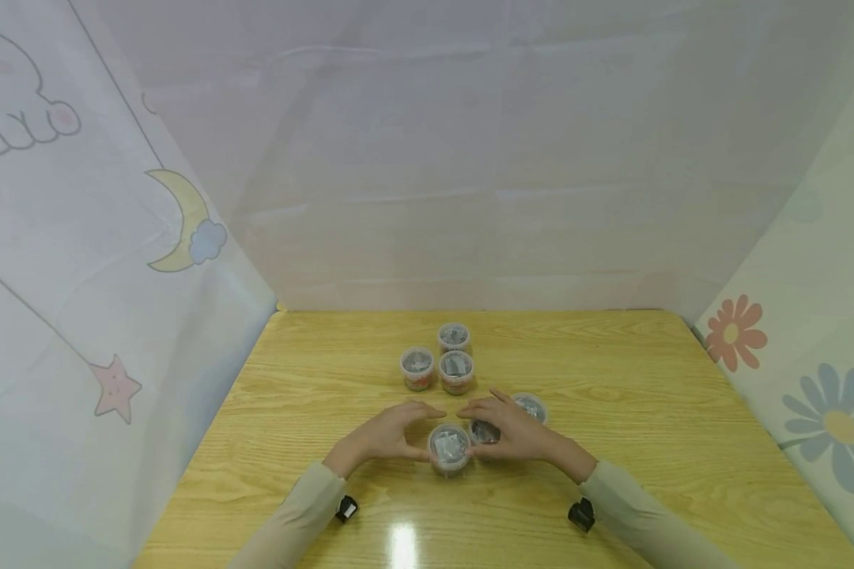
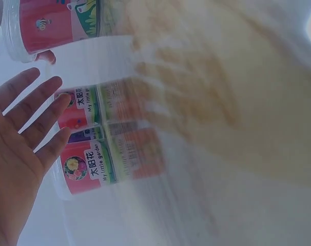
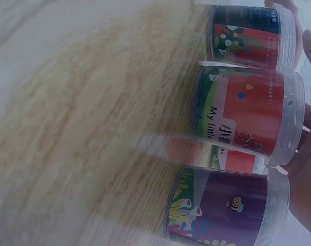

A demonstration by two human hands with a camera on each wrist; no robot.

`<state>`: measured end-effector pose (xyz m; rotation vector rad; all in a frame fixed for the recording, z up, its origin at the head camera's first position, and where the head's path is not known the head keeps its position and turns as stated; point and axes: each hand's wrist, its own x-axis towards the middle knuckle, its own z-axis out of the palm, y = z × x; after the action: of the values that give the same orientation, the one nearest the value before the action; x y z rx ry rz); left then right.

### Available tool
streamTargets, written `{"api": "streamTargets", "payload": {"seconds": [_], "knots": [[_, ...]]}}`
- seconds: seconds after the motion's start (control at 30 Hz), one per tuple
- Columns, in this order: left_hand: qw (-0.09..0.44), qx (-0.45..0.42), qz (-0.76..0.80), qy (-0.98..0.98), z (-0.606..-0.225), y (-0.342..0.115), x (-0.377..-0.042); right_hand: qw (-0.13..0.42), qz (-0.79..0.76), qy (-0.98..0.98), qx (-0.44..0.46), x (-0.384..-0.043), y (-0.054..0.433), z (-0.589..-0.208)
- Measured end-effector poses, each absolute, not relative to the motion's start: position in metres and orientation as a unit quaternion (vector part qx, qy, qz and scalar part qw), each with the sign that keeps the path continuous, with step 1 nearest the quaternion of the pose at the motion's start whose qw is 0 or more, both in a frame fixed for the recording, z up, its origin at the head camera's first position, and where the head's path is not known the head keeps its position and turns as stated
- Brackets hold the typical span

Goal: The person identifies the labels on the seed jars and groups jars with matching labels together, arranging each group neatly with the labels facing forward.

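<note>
- Plastic tub (image 1: 449,454) sits near, between my left hand (image 1: 390,431), fingers spread, holding nothing, and right hand (image 1: 514,431), arched over a second tub (image 1: 485,432); can't tell if gripping.
- Likely light, stiff, slick-sided; hold below the lid (image 1: 449,444).
- Another tub (image 1: 532,406) right; three more tubs (image 1: 456,365) farther on wood-look table (image 1: 313,379).

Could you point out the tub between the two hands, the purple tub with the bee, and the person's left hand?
Tub between the hands (image 1: 449,447): head view, on its top.
Purple tub (image 3: 222,207): right wrist view, on its label.
Left hand (image 1: 390,431): head view, on its back.
</note>
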<state>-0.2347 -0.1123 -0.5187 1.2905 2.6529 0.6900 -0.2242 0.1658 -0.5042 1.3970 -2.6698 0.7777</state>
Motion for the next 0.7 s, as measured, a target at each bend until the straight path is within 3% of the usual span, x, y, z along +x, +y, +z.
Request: {"api": "streamTargets", "payload": {"seconds": [0.7], "knots": [[0.056, 0.441, 0.241, 0.863, -0.523, -0.1111, -0.2323, 0.012, 0.238, -0.854, 0.462, -0.2227, 0.1621, -0.5046]]}}
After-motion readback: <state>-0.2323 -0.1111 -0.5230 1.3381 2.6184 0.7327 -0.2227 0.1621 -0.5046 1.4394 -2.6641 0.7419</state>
